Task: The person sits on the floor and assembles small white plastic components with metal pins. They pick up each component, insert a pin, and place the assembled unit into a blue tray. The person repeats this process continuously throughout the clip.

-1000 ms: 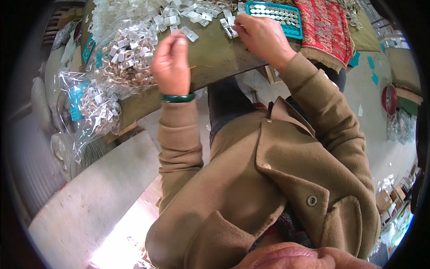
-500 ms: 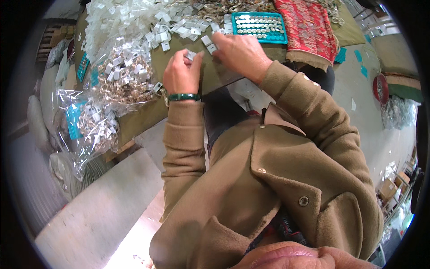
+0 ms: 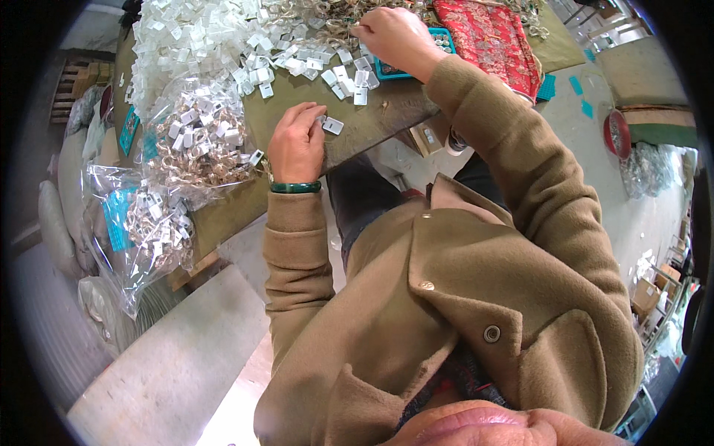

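Note:
My left hand (image 3: 296,145), a green bangle at its wrist, is closed over the near part of the table. At its fingertips a small white plastic tag (image 3: 332,125) sticks out. Farther off, my right hand (image 3: 398,39) reaches over a tangle of brownish, shiny strands (image 3: 338,33). Its fingers bend down and together at the tangle's edge, and what they grip, if anything, is hidden. Beneath that wrist lies a teal tray (image 3: 394,74) with rows of small round pieces, partly covered. Several loose white tags (image 3: 346,83) lie between my hands.
A large heap of white tags (image 3: 193,44) spreads over the table's far left. Clear bags of tagged strands (image 3: 197,134) and more such pieces (image 3: 156,223) sit at the left edge. Red patterned cloth (image 3: 491,44) lies right of the tray. A red basin (image 3: 617,135) stands on the floor.
My right hand has gone from beside the loose tags to the far tangle of strands. My left hand has drawn slightly nearer, and the tag at its fingertips now shows plainly.

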Tool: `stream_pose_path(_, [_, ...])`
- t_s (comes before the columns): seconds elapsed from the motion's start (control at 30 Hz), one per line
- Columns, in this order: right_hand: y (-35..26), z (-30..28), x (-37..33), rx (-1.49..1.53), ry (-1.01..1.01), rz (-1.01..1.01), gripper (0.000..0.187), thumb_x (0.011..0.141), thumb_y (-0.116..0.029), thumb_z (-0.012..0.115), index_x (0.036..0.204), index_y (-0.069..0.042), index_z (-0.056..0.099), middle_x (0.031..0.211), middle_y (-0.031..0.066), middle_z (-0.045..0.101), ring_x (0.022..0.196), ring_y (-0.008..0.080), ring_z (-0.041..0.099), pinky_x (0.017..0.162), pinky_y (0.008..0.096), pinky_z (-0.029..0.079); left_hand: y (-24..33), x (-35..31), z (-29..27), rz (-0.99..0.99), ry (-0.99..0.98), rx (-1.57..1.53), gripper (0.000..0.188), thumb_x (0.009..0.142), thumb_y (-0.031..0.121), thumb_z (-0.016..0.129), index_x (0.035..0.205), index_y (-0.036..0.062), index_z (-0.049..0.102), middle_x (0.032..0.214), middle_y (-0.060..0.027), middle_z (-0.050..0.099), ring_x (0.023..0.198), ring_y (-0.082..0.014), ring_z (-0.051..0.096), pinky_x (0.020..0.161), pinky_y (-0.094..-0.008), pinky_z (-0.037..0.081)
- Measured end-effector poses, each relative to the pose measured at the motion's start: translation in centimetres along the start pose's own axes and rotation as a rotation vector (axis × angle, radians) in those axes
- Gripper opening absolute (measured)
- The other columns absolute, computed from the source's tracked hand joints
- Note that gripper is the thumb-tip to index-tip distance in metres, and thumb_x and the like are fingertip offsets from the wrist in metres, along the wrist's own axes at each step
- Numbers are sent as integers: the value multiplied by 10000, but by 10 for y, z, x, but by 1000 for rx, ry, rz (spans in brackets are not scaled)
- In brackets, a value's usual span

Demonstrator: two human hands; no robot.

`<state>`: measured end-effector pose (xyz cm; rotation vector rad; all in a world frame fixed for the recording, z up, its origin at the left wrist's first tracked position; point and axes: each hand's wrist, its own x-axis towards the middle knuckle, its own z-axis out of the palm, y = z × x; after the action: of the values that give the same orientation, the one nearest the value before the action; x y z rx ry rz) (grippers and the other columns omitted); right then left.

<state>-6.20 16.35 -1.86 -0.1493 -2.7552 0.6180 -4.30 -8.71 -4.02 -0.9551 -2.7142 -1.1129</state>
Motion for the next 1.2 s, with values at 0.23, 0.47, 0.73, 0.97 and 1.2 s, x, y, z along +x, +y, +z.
stream_pose_path(0.23, [-14,25,14,72,13,223,265,778,-303,638,836,-57,721,768,178,673,765,363,661,746,432,531,0,-10,-8,-55,-36,15,206,830,68,658,1034,41,671,1003,-109,654,774,-236,631,689,-336,510])
stream_pose_path(0.47, [-26,4,-16,339,105,11,218,788,-261,614,825,-68,709,719,137,669,719,333,665,713,414,523,9,-3,0,-406,180,-745,156,913,110,616,1034,20,575,970,-118,695,679,-133,610,609,-252,492])
stream_pose_path(0.73, [-42,-13,-49,324,69,-262,162,902,-203,644,920,-48,690,792,97,646,737,186,646,662,314,495,38,3,-15,-519,144,-1658,89,917,75,632,994,101,594,1042,-102,678,704,-71,586,571,-207,472])
stream_pose_path(0.97, [-35,-30,-89,796,-250,-169,212,906,-81,654,1110,-35,687,916,34,645,843,107,594,745,258,492,65,4,3,-404,130,-1123,147,946,92,560,1063,28,622,1031,-104,698,693,-89,658,516,-181,502])
stream_pose_path(1.2, [-21,-58,-105,765,-216,-77,214,816,-13,676,1027,-1,640,796,86,644,758,125,608,686,286,498,72,0,12,-570,-111,-1036,150,909,168,638,962,30,661,734,-10,644,556,-43,548,462,-171,408])
